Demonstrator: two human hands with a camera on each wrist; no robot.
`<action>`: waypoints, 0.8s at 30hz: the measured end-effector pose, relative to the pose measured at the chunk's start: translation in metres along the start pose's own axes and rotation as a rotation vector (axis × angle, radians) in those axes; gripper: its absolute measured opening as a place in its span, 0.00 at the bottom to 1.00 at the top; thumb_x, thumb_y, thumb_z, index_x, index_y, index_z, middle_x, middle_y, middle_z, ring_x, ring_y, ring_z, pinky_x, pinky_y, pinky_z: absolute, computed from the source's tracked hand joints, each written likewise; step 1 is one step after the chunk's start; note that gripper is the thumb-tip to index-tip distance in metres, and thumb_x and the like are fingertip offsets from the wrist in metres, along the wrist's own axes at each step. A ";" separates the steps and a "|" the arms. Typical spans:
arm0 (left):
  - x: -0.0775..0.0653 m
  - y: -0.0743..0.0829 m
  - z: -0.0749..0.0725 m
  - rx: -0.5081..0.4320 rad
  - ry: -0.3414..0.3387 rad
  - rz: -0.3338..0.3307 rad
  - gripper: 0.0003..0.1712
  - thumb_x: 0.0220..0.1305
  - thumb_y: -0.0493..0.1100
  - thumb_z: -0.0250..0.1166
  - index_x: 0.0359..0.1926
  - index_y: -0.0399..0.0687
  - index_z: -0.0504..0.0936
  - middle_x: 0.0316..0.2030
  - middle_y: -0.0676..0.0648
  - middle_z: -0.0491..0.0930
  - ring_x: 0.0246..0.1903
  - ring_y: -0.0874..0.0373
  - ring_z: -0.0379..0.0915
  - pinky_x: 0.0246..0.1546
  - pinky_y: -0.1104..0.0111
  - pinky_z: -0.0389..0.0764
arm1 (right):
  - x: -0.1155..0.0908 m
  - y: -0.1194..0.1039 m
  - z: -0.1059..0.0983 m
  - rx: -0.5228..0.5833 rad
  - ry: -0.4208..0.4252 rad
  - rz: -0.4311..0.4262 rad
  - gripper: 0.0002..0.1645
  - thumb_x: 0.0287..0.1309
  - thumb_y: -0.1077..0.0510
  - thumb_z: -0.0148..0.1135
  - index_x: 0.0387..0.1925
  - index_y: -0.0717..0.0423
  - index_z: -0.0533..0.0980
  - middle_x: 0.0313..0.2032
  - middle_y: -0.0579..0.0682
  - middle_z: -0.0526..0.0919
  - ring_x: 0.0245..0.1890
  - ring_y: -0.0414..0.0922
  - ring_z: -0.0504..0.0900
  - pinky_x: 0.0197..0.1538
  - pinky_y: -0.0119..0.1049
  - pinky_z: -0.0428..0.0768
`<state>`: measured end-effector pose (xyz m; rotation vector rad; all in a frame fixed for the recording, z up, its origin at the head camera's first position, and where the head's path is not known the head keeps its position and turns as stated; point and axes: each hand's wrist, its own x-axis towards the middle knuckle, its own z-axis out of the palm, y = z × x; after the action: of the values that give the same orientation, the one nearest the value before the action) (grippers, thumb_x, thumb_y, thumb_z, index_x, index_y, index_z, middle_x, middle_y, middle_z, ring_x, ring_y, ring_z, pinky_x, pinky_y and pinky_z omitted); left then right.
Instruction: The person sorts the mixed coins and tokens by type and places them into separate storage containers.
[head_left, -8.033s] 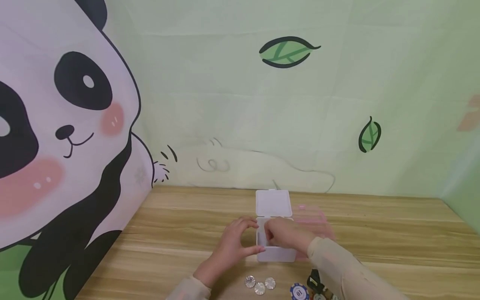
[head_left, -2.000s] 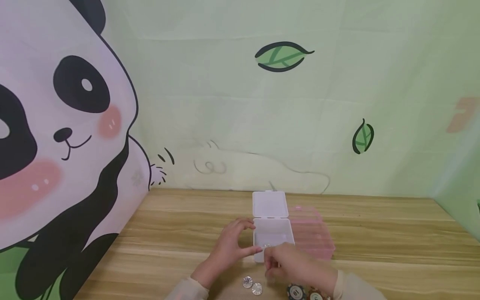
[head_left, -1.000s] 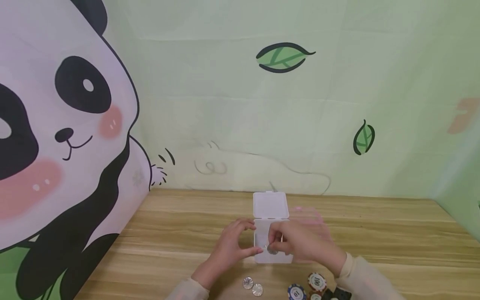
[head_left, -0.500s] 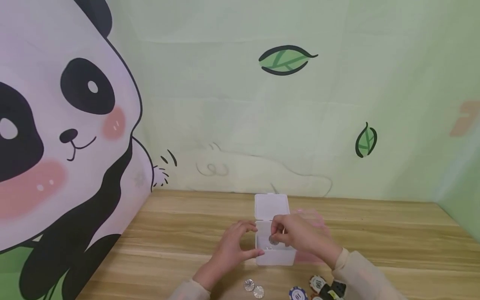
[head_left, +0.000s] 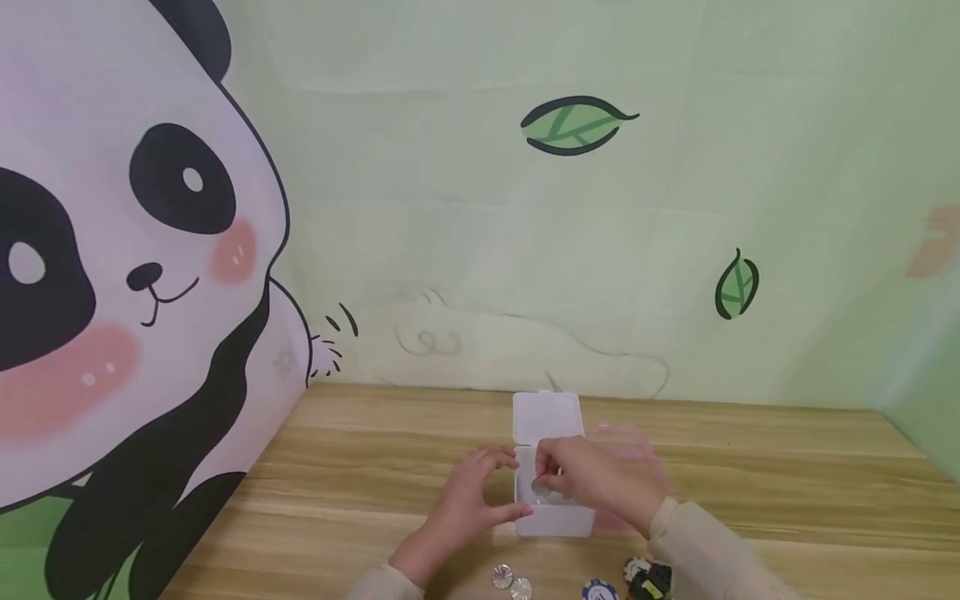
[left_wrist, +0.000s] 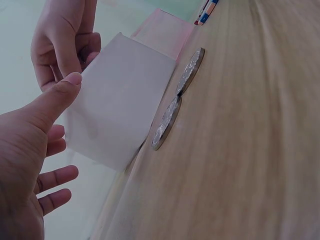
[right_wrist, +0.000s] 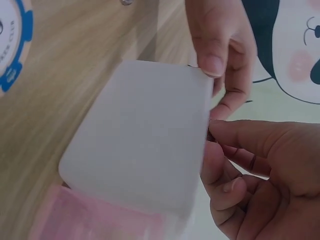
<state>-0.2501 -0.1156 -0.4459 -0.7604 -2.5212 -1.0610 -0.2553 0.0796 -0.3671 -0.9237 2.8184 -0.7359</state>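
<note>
In the head view a white plastic box (head_left: 553, 521) stands on the table with its lid (head_left: 547, 417) raised at the back. My left hand (head_left: 468, 493) grips the box's left side, thumb at the front corner and fingertips at the rear. The thumb also shows on the rim in the left wrist view. Between thumb and finger my right hand (head_left: 592, 475) pinches a silver coin (head_left: 542, 490) over the box's opening. Part of the interior is covered by that hand. In front of the box lie two silver coins (head_left: 502, 576), their edges touching or nearly so.
A clear pink plastic case (head_left: 633, 446) is right of the white box, partly behind my right arm. At the front edge of view are a blue and white poker chip (head_left: 600, 591) and a cluster of small black and white items (head_left: 648, 577).
Three coins lay on the table eight seconds ago; two lie there now. My right hand went from the table front up to the box with a coin. The left hand stayed at the box.
</note>
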 end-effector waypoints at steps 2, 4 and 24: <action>-0.001 0.000 0.001 -0.003 0.003 0.002 0.29 0.46 0.51 0.76 0.48 0.49 0.77 0.56 0.48 0.78 0.58 0.52 0.72 0.61 0.51 0.71 | 0.003 0.001 0.005 -0.013 0.020 -0.038 0.09 0.53 0.64 0.66 0.24 0.55 0.73 0.23 0.44 0.79 0.25 0.34 0.70 0.29 0.25 0.70; -0.002 -0.001 0.001 -0.005 0.004 0.006 0.29 0.46 0.51 0.76 0.49 0.49 0.77 0.56 0.48 0.78 0.58 0.52 0.72 0.61 0.51 0.71 | 0.005 0.002 0.009 -0.032 0.033 -0.062 0.10 0.52 0.65 0.66 0.23 0.55 0.72 0.22 0.44 0.78 0.24 0.34 0.69 0.28 0.25 0.70; -0.001 -0.002 0.000 0.014 0.006 0.012 0.29 0.47 0.53 0.75 0.49 0.50 0.77 0.55 0.50 0.78 0.58 0.53 0.72 0.60 0.53 0.72 | 0.022 0.005 0.029 -0.264 -0.037 0.111 0.12 0.50 0.65 0.67 0.21 0.53 0.71 0.20 0.44 0.74 0.23 0.40 0.70 0.27 0.35 0.70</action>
<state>-0.2504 -0.1169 -0.4478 -0.7660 -2.5132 -1.0396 -0.2700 0.0587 -0.3934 -0.7945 2.9526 -0.3347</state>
